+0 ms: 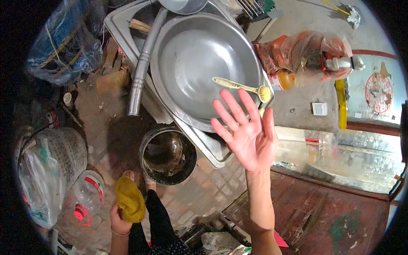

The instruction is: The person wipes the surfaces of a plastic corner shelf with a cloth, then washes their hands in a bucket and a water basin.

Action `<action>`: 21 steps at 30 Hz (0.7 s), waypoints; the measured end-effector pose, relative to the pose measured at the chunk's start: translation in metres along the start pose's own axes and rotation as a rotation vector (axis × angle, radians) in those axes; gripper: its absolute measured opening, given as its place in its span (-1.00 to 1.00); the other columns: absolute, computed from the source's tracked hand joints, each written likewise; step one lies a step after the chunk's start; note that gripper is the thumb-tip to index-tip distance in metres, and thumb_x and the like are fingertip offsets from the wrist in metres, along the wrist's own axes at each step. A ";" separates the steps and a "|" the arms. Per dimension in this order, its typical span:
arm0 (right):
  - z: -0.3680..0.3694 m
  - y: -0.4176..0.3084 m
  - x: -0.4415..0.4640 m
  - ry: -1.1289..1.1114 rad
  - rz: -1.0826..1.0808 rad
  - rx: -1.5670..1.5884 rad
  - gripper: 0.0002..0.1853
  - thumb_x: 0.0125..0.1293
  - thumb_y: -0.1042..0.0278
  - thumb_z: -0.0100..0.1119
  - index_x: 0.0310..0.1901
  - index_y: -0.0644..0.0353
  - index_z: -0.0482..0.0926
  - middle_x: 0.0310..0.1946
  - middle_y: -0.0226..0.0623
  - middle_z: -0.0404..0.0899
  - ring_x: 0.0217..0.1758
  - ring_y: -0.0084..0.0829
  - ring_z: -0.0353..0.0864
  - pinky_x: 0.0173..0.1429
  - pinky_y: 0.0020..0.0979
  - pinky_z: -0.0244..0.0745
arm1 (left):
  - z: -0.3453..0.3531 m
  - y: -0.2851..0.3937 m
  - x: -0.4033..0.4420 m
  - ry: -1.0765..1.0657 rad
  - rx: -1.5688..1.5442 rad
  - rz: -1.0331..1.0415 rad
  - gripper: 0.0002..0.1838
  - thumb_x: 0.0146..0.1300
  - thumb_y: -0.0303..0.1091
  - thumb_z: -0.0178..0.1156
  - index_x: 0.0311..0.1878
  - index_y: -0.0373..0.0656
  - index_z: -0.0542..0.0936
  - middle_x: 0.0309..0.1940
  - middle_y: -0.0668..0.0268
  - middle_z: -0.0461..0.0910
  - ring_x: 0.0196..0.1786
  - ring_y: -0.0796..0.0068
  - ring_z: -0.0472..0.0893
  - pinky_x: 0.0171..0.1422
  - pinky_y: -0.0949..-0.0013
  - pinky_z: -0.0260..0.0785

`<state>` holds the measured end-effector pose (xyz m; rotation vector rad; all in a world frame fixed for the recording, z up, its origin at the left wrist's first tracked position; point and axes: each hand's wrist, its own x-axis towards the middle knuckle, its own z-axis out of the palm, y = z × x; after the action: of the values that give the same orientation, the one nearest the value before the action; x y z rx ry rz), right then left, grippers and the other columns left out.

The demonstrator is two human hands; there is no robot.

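In my left hand, low at the left, is a bunched mustard-yellow cloth; the fingers are closed round its lower part. My right hand is raised with palm up and fingers spread, holding nothing. Beyond its fingertips a dish brush with a pale handle and yellow bristles lies across the right side of a large metal basin. The basin rests on a stainless steel sink. A long metal handle slants past the basin's left side, leading up to a pan cut off by the top edge.
A dark bucket stands on the brick floor below the sink. Left of it are a clear plastic bottle with a red cap and a filled sack. Plastic-wrapped bottles stand right of the basin. A reddish-brown board is at lower right.
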<state>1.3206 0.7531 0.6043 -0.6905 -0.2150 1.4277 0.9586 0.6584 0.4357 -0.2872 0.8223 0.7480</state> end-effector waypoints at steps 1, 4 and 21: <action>0.001 -0.003 0.004 -0.028 0.014 -0.005 -0.35 0.36 -0.13 -0.40 0.32 0.16 0.05 0.35 0.05 -0.13 0.41 0.00 -0.13 0.38 0.04 -0.11 | 0.004 0.000 0.000 0.015 -0.019 -0.010 -0.57 0.30 -0.31 -0.17 0.19 -0.29 0.27 0.13 0.18 0.37 0.14 0.26 0.39 0.25 0.18 0.20; 0.000 -0.007 0.013 -0.054 0.064 -0.022 -0.35 0.35 -0.14 -0.38 0.31 0.17 0.06 0.35 0.05 -0.12 0.41 0.02 -0.12 0.37 0.06 -0.09 | 0.005 -0.001 0.005 0.004 -0.084 -0.005 -0.54 0.31 -0.31 -0.20 0.24 -0.29 0.21 0.19 0.16 0.30 0.18 0.27 0.36 0.28 0.16 0.16; -0.002 -0.006 0.035 -0.034 0.181 0.125 -0.36 0.36 -0.12 -0.42 0.33 0.17 0.02 0.36 -0.07 -0.10 0.41 0.04 -0.12 0.33 0.18 -0.07 | 0.004 -0.010 0.009 0.066 -0.105 0.031 -0.61 0.32 -0.30 -0.12 0.16 -0.27 0.30 0.05 0.16 0.42 0.07 0.25 0.45 0.19 0.18 0.28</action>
<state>1.3324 0.7864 0.5973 -0.5944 -0.0899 1.6122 0.9716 0.6572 0.4313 -0.3953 0.8532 0.8157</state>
